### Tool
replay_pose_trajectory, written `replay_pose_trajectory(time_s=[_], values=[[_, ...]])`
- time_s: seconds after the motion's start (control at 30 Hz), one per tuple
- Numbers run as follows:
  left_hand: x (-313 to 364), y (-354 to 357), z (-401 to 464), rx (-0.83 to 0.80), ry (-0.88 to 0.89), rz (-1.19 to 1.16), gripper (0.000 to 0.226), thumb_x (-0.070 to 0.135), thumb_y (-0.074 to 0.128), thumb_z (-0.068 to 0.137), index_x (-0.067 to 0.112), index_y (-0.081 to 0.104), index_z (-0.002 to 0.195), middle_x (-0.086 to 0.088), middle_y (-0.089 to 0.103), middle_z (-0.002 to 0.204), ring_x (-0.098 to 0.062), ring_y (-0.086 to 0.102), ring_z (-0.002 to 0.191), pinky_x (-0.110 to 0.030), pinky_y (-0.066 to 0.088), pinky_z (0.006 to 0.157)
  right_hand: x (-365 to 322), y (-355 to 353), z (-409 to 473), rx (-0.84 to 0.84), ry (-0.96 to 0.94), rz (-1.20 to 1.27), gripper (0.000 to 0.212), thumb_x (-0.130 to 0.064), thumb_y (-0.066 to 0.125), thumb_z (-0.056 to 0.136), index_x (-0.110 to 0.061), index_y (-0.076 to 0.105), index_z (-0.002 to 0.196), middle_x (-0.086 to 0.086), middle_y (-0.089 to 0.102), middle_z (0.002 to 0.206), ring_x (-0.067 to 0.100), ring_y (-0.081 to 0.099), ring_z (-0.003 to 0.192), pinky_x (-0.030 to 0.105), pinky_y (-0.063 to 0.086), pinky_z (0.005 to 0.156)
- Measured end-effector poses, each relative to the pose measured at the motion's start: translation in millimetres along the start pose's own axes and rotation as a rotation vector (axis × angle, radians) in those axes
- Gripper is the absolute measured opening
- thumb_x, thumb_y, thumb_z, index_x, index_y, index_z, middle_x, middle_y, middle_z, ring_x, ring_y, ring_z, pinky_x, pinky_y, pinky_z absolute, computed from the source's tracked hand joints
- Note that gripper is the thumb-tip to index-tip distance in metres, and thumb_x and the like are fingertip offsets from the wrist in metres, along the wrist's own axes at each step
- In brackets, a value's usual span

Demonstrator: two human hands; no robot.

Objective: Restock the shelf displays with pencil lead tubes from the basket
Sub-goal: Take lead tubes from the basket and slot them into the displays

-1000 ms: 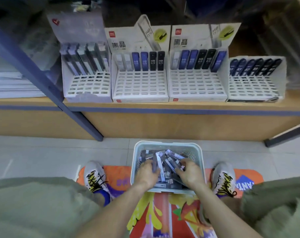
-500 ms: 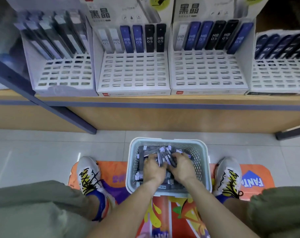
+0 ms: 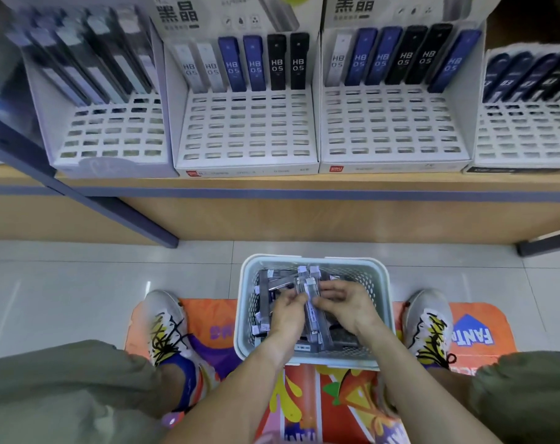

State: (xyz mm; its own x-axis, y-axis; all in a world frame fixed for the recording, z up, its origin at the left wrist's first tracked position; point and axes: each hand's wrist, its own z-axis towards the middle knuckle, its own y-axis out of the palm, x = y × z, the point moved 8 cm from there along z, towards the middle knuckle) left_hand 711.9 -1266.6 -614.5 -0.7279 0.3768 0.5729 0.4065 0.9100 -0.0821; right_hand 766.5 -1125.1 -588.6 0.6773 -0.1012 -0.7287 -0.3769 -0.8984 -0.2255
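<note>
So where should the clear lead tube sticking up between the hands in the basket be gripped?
Grip the clear tube on its long flat sides near mid-length, coming from above. It lies atop the pile in the basket, upper end raised free, so both hands, left hand and right hand, can pinch it sideways.

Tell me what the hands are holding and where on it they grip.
Both hands, left and right, pinch a small bunch of pencil lead tubes around its middle, above the basket.
</note>
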Motion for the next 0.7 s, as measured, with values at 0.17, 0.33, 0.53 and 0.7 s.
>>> replay_pose_trajectory(time_s=[0.17,0.33,0.53,0.7], values=[[6,1,-10,-0.037,-0.036,-0.136,0.043,0.045,0.060,0.073,0.012,0.065,0.100,-0.015,0.071,0.111,-0.030,0.065,0.108,-0.049,0.049,0.103,-3,7,-4,0.030,0.011,0.104,0.032,-0.014,0.087,0.079,-0.009,0.072,0.107,0.009,0.075,0.093,0.019,0.074,0.079,0.037,0.063,0.077],[3,3,-12,-0.117,-0.033,-0.240,0.068,0.057,0.072,0.067,0.008,0.075,0.114,-0.022,0.074,0.113,-0.040,0.069,0.109,-0.062,0.051,0.101,-21,4,-19,0.069,-0.028,0.150,0.020,-0.018,0.087,0.079,-0.010,0.072,0.091,0.008,0.072,0.081,0.014,0.065,0.053,0.029,0.056,0.055],[26,-2,-33,-0.175,0.067,-0.247,0.067,0.064,0.074,0.068,0.020,0.072,0.119,-0.013,0.073,0.120,-0.030,0.067,0.118,-0.057,0.048,0.107,-56,-5,-46,0.116,-0.107,0.115,0.033,-0.028,0.092,0.071,-0.005,0.071,0.082,0.004,0.068,0.064,0.013,0.057,0.049,0.029,0.049,0.051],[68,-11,-72,-0.262,0.147,-0.200,0.041,0.045,0.066,0.092,0.006,0.073,0.105,-0.011,0.070,0.075,-0.022,0.065,0.059,-0.029,0.051,0.055,-92,-7,-76,0.026,-0.152,0.289,0.025,-0.019,0.089,0.075,-0.006,0.069,0.077,0.007,0.067,0.064,0.014,0.055,0.049,0.023,0.047,0.048]])
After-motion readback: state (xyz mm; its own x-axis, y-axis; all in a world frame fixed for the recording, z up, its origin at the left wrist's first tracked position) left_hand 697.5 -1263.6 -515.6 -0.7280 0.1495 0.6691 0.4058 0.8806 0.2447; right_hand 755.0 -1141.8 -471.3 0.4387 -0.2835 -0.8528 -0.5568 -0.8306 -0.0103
